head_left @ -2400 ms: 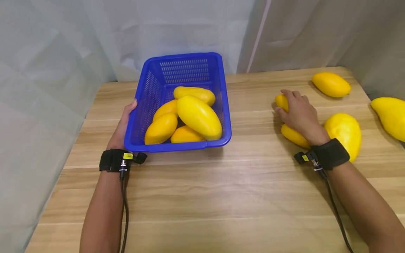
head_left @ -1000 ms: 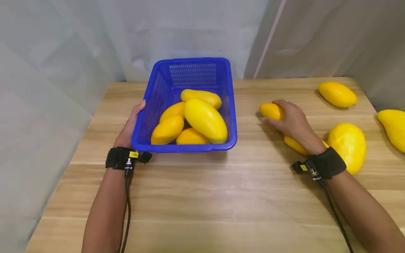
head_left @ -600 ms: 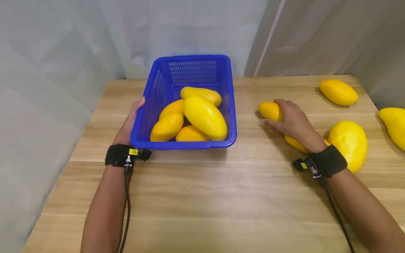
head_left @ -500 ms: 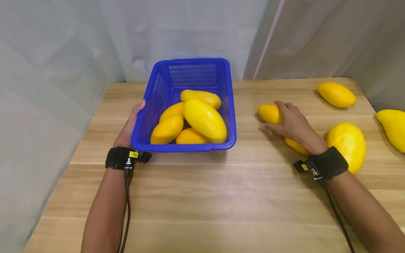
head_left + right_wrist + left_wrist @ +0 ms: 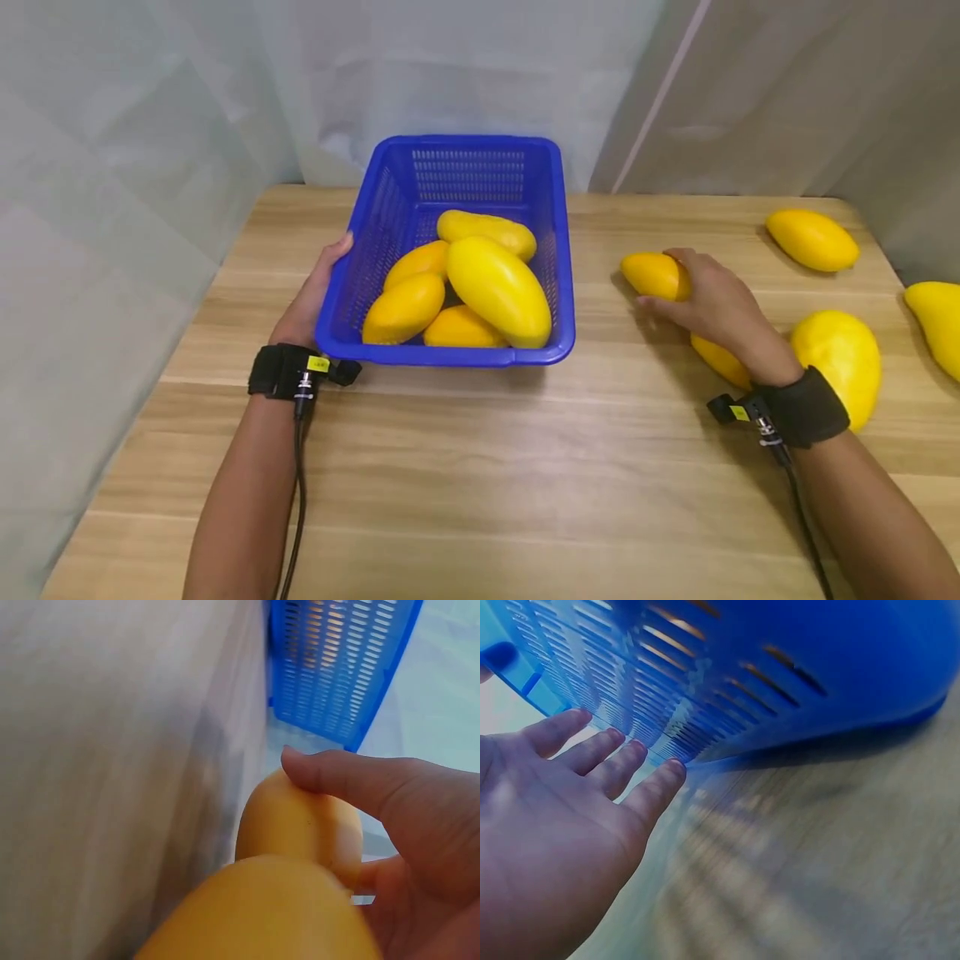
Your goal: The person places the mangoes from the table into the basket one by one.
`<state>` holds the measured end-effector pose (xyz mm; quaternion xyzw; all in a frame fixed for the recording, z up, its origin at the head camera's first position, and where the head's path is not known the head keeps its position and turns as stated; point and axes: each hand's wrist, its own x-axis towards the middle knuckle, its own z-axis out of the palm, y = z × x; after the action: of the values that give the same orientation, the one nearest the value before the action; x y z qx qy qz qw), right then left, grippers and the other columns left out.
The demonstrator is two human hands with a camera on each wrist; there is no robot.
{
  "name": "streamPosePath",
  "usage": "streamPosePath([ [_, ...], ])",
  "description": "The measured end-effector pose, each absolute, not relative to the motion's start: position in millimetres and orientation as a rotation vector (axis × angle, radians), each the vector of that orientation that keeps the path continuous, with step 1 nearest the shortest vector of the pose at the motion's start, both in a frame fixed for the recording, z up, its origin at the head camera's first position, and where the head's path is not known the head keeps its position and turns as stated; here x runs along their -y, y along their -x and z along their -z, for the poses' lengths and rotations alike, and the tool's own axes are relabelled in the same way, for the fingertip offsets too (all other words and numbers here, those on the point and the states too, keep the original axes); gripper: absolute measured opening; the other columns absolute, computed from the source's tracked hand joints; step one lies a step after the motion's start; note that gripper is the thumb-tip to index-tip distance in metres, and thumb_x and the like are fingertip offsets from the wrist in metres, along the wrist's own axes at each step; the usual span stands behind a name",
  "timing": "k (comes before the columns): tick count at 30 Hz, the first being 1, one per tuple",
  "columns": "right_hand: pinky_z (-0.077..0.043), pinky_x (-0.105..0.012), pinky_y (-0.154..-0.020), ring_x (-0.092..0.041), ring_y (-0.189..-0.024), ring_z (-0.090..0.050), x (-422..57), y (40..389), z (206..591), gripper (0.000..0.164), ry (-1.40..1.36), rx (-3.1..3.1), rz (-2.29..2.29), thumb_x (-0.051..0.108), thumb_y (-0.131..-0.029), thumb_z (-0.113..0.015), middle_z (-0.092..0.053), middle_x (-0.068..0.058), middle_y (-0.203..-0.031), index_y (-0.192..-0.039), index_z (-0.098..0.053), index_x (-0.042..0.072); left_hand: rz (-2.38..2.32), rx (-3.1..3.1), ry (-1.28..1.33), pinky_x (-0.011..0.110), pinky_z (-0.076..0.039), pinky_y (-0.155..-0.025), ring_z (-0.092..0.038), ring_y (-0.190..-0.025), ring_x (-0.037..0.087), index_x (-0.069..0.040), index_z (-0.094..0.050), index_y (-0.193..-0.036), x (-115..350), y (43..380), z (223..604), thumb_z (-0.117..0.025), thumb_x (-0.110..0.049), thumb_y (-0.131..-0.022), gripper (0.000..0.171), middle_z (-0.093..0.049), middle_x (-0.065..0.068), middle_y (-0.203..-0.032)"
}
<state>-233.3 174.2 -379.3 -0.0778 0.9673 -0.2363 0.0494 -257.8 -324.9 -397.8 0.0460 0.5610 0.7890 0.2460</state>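
A blue plastic basket (image 5: 446, 356) stands left of centre, with several yellow mangoes (image 5: 498, 292) piled inside. My left hand (image 5: 303, 304) lies along its left side; in the left wrist view the straight fingers (image 5: 604, 761) touch the slotted wall, and the thumb is mostly out of frame. On the right, my right hand (image 5: 723, 304) grips a small orange-yellow mango (image 5: 654, 276) between thumb and fingers, low over the table. The right wrist view shows the thumb (image 5: 337, 776) across its top. Another mango (image 5: 722, 360) lies under my right wrist, partly hidden.
A large yellow mango (image 5: 840, 367) lies beside my right wrist strap. Farther back is an orange-yellow mango (image 5: 812, 240), and one more mango (image 5: 941, 325) is cut by the right frame edge. Grey-white sheeting (image 5: 465, 75) hangs behind the wooden table (image 5: 480, 483).
Since the earliest frame, my right hand has drawn the small mango left, nearer the basket; over the last second it has hardly moved. My left hand stays at the basket. The head view has shifted slightly.
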Motion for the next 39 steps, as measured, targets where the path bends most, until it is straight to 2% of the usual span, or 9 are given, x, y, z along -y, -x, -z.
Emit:
streamPosePath([
  [4, -0.035, -0.063, -0.100, -0.050, -0.127, -0.043, -171, 233, 374, 0.089, 0.226, -2.980, 0.780, 0.048, -0.089, -0.075, -0.041, -0.033, -0.148, -0.153, -0.035, 0.000, -2.168, -1.509, -0.125, 0.029, -0.052, -0.088, -0.058, -0.105, 0.016, -0.024, -0.029, -0.160, 326, 256, 396, -0.039, -0.059, -0.104, 0.067, -0.051, 0.005, -0.127],
  [12, -0.039, -0.056, -0.086, -0.043, -0.108, -0.048, -157, 238, 358, 0.087, 0.245, -3.027, 0.795, 0.051, -0.091, -0.072, -0.049, -0.029, -0.141, -0.153, -0.036, 0.002, -2.186, -1.464, -0.150, 0.029, -0.051, -0.090, -0.057, -0.108, 0.015, -0.018, -0.026, -0.160, 323, 256, 398, -0.038, -0.057, -0.105, 0.068, -0.051, 0.005, -0.130],
  [17, -0.041, -0.055, -0.084, -0.042, -0.105, -0.049, -147, 242, 349, 0.081, 0.265, -3.052, 0.824, 0.046, -0.092, -0.072, -0.051, -0.027, -0.137, -0.152, -0.038, 0.002, -2.198, -1.457, -0.138, 0.029, -0.051, -0.089, -0.058, -0.106, 0.015, -0.017, -0.027, -0.160, 323, 254, 397, -0.039, -0.057, -0.105, 0.069, -0.052, 0.005, -0.129],
  [26, -0.038, -0.061, -0.092, -0.043, -0.118, -0.044, -138, 243, 333, 0.079, 0.268, -3.099, 0.886, 0.043, -0.092, -0.073, -0.047, -0.025, -0.144, -0.153, -0.039, 0.008, -2.165, -1.497, -0.164, 0.028, -0.053, -0.086, -0.058, -0.102, 0.016, -0.023, -0.028, -0.160, 325, 252, 396, -0.037, -0.057, -0.105, 0.066, -0.050, 0.006, -0.124],
  [35, -0.037, -0.060, -0.093, -0.042, -0.119, -0.045, -125, 247, 323, 0.076, 0.294, -3.126, 0.945, 0.040, -0.092, -0.073, -0.049, -0.022, -0.144, -0.152, -0.041, 0.008, -2.180, -1.416, -0.182, 0.028, -0.052, -0.085, -0.059, -0.101, 0.015, -0.015, -0.024, -0.160, 325, 256, 397, -0.035, -0.057, -0.106, 0.069, -0.053, 0.005, -0.123],
  [39, -0.038, -0.060, -0.093, -0.041, -0.121, -0.044, -116, 251, 317, 0.076, 0.293, -3.115, 0.968, 0.041, -0.093, -0.072, -0.046, -0.022, -0.146, -0.154, -0.039, 0.011, -2.153, -1.469, -0.177, 0.028, -0.050, -0.089, -0.056, -0.106, 0.015, -0.019, -0.025, -0.160, 326, 254, 397, -0.033, -0.058, -0.106, 0.068, -0.051, 0.004, -0.128],
])
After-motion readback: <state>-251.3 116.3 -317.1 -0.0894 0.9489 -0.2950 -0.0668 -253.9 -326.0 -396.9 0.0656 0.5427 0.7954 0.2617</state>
